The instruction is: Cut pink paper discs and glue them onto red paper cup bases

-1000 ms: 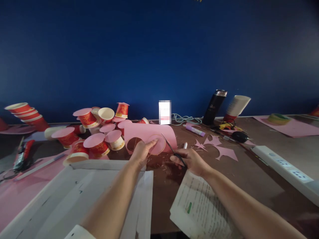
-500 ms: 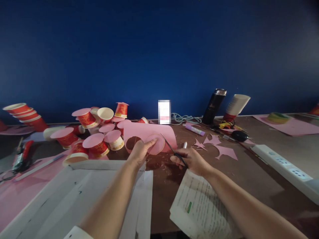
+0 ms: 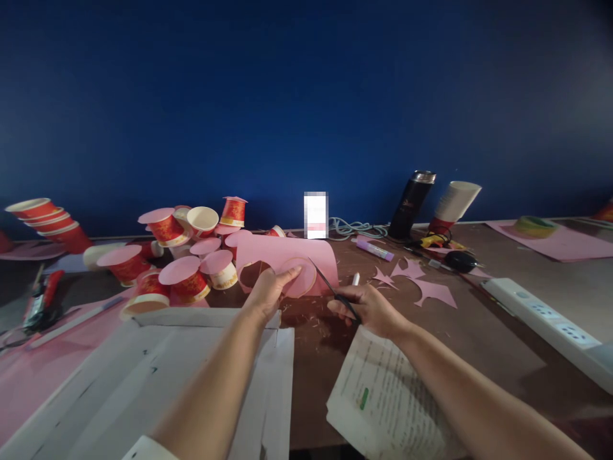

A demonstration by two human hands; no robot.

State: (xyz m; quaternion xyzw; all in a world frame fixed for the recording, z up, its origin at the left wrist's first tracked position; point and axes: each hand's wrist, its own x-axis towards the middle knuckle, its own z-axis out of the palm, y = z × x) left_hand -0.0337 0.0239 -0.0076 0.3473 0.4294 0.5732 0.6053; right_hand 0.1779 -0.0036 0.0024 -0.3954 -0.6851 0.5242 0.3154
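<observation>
A curled sheet of pink paper [image 3: 287, 248] is pinched in my left hand [image 3: 268, 291], the thumb lying on its face. One round hole is cut out of its left part, and a drawn circle shows to the right of the thumb. My right hand [image 3: 366, 308] grips black scissors [image 3: 330, 284], whose blades point up and left at the paper's right part, near the circle's edge. Pink offcuts [image 3: 433, 291] lie on the table to the right of the scissors.
Red paper cups [image 3: 184, 291], several topped with pink discs, crowd the left. A white board [image 3: 119, 383] and a printed booklet [image 3: 383, 396] lie in front. Behind are a glue stick [image 3: 375, 250], a black flask [image 3: 412, 204] and stacked cups [image 3: 454, 201]; a power strip [image 3: 546, 319] lies right.
The pink paper has shifted very slightly in my left hand. My right hand and the scissors stay almost where they were.
</observation>
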